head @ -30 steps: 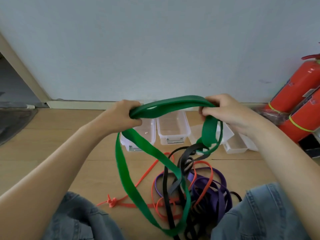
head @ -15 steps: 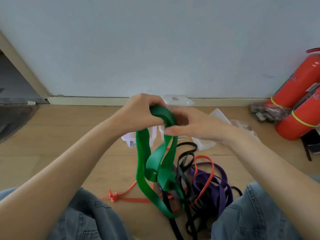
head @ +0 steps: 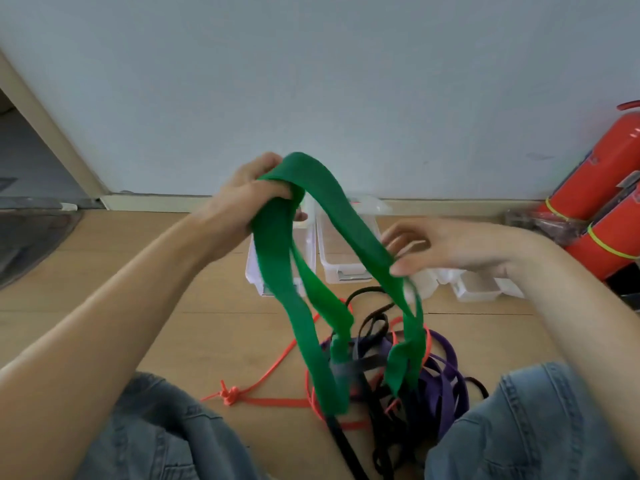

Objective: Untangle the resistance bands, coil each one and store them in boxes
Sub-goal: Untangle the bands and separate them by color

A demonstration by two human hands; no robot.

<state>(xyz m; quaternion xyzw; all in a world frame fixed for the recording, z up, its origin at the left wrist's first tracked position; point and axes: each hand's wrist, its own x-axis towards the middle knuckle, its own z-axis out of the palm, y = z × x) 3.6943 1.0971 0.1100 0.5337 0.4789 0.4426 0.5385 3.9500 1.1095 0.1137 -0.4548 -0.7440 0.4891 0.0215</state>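
**Green band pulled apart again, left hand has it**

Since half a second ago the hands have separated: they were bunched together on the green band, now the right hand (head: 460,245) is off to the right of it and the band hangs in open loops.

Near to far, all relative to the green band (head: 301,327):

- Denim-covered knees (head: 530,424) sit nearest the camera, either side of the band's lower end.
- Tangled pile (head: 408,368) of black, purple and orange bands lies on the wooden floor (head: 166,258) right under and behind the hanging loops. Green band's lower ends dip into it; can't tell if they are still caught in the pile.
- Orange band (head: 263,396) trails left from the pile, with a knot well left of the green band's low end.
- Left hand (head: 242,202) grips the top of the green band, fingers curled tight round the gathered strands, held up clear of the floor.
- Right hand: fingers spread and relaxed, fingertips touching or just beside the band's right strand, not closed round it.
- Clear plastic boxes (head: 343,265) stand on the floor behind the band, more off to its right.
- Red fire extinguishers (head: 602,188) lean at the wall, far right.
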